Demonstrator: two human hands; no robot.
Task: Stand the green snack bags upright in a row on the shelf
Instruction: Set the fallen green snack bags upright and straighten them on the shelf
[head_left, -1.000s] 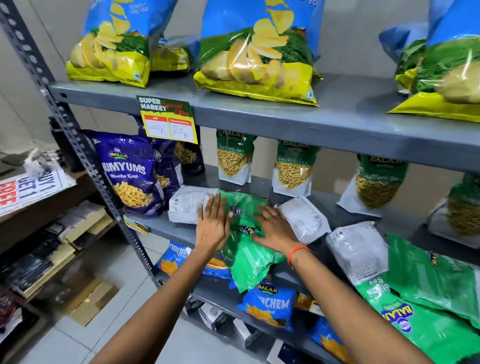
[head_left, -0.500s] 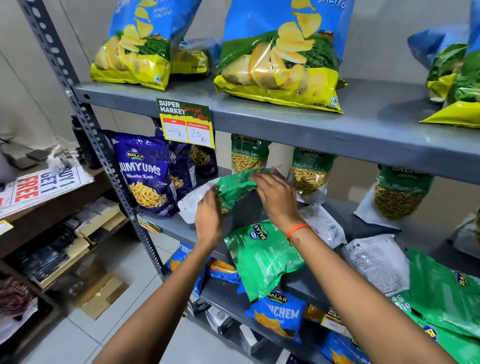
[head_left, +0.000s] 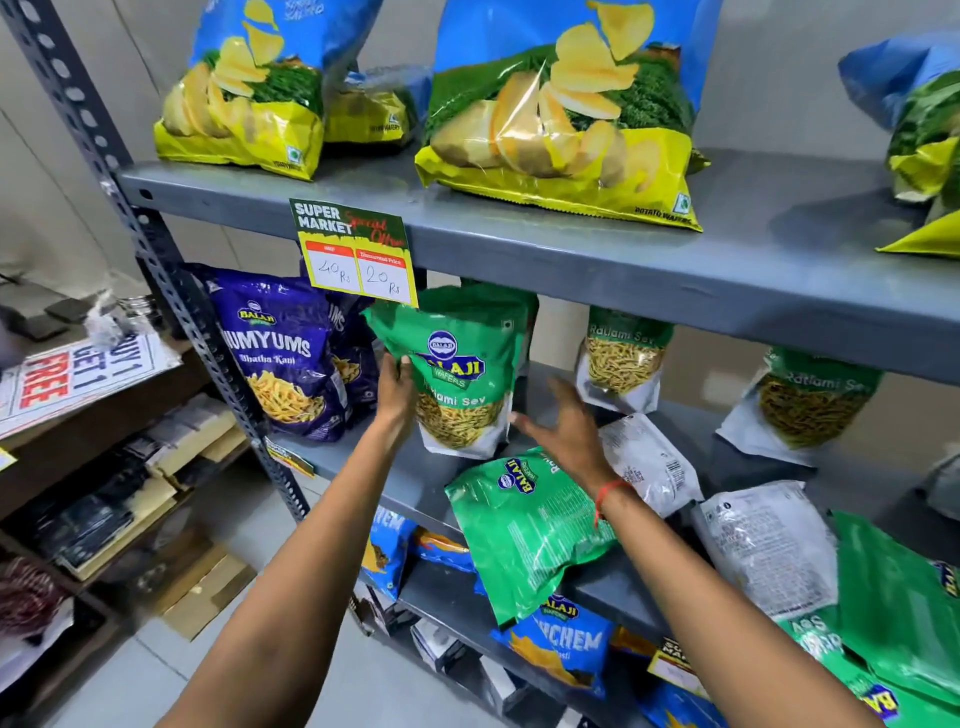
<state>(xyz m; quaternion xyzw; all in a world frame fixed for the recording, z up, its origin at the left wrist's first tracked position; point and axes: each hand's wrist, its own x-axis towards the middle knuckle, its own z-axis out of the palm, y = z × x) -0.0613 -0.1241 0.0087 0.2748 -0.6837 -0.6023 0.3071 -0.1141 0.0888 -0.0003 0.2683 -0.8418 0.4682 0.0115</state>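
Left hand (head_left: 397, 382) gripping upright green snack bag (head_left: 457, 374) on the shelf (head_left: 363, 457), right hand (head_left: 563, 426) spread wide just right of it, another green bag (head_left: 524, 535) lying flat below it

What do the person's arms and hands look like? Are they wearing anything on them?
Both arms are bare, with no sleeves showing anywhere up to the edge of the picture. The left hand wears nothing that shows: no glove, ring or watch. The right hand is bare too, but its wrist carries a thin orange-red thread band, like a loop of string.
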